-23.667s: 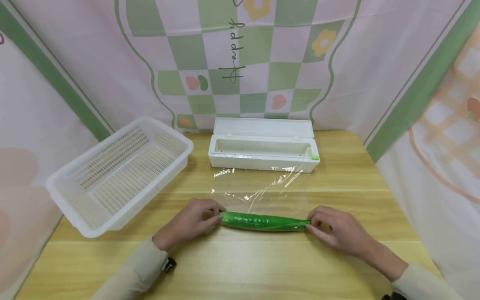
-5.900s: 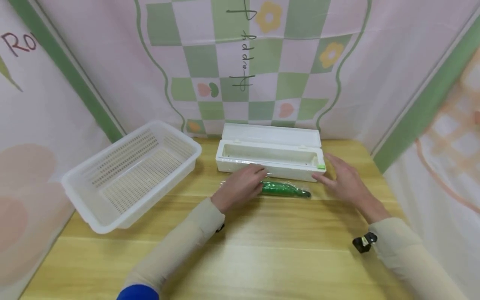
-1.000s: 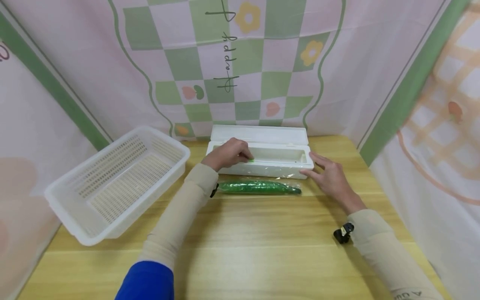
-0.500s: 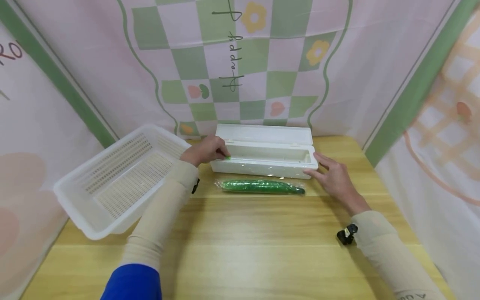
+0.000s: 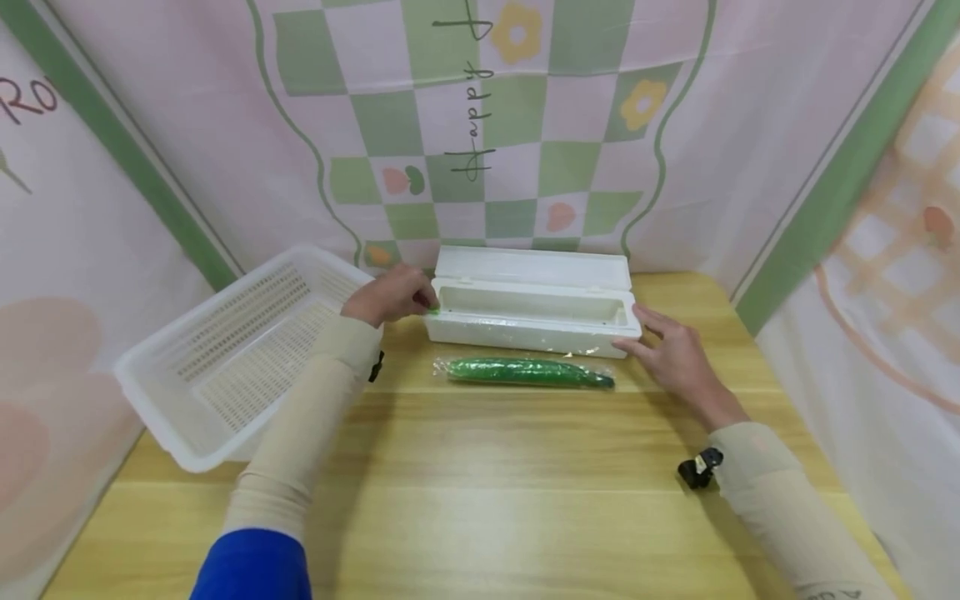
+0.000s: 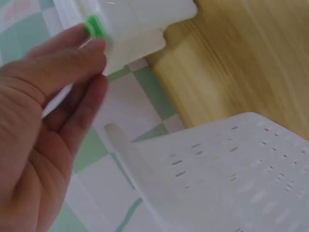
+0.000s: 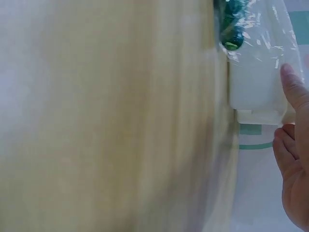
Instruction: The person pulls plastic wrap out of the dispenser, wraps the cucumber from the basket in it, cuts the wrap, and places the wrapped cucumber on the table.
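Note:
A white cling-film dispenser box point(image 5: 525, 329) lies open at the back of the wooden table, lid up. My left hand point(image 5: 390, 293) pinches the small green slider point(image 5: 432, 310) at the box's left end; the slider point(image 6: 93, 26) shows at my fingertips in the left wrist view. My right hand point(image 5: 667, 346) rests with straight fingers against the box's right end point(image 7: 256, 92). A cucumber wrapped in clear film point(image 5: 528, 372) lies just in front of the box; its tip point(image 7: 231, 29) shows in the right wrist view.
A white perforated basket point(image 5: 202, 392) stands at the left, tilted, close to my left forearm; its rim point(image 6: 193, 164) fills the left wrist view. Patterned cloth walls close in the table at the back and sides. Bare wood lies in front of the cucumber.
My left hand has drawn the green slider leftward along the box's front edge to its left end. The right hand has stayed at the right end. The cucumber has not moved.

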A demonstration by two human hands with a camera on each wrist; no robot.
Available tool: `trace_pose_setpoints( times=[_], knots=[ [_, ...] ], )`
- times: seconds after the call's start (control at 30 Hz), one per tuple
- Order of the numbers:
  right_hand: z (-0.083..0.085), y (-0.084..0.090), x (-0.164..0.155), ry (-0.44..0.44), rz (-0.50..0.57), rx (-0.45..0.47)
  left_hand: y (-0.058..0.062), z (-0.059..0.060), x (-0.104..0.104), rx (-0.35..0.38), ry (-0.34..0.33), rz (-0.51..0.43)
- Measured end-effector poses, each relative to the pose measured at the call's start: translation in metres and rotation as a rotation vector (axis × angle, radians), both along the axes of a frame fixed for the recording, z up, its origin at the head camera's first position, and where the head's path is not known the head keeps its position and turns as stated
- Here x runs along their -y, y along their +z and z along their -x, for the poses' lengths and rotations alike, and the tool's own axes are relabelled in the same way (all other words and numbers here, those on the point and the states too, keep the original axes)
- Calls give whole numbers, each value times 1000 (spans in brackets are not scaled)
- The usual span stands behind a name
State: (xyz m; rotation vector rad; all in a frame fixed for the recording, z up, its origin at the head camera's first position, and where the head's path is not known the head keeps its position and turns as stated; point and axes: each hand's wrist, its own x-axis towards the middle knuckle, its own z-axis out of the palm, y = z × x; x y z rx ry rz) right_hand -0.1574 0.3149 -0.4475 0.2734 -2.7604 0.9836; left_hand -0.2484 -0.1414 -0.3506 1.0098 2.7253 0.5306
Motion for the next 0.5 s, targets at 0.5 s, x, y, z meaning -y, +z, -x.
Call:
trace_pose_setpoints(
  times=[0.5],
  knots=[
    [-8, 35, 1, 154, -210, -202, 22, -33, -16, -323, -45, 177]
  ],
)
